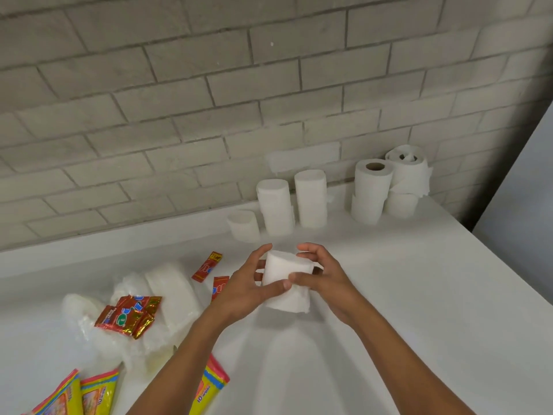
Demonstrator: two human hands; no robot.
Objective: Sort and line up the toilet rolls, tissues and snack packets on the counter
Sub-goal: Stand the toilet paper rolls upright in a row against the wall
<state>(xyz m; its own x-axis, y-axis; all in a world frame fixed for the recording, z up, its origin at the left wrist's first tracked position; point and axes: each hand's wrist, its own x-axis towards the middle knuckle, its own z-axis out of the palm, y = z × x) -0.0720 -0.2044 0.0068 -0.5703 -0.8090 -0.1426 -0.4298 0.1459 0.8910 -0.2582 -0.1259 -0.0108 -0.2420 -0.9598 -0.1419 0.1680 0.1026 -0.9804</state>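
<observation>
Roll (286,280) stands near upright, top tipped slightly left; fingers of left hand (245,287) and right hand (324,278) curl round it.

Grey brick-pattern wall (209,94), white counter (419,295) running along its base, pale panel (526,205) at right

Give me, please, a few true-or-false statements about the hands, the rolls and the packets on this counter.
1. Both hands, left hand and right hand, hold one white roll. True.
2. The rolls by the wall lie flat. False: they stand upright.
3. Red snack packets rest on clear plastic wrapping. True.
4. The yellow packets sit beside the wall. False: they lie at the near edge.
</observation>
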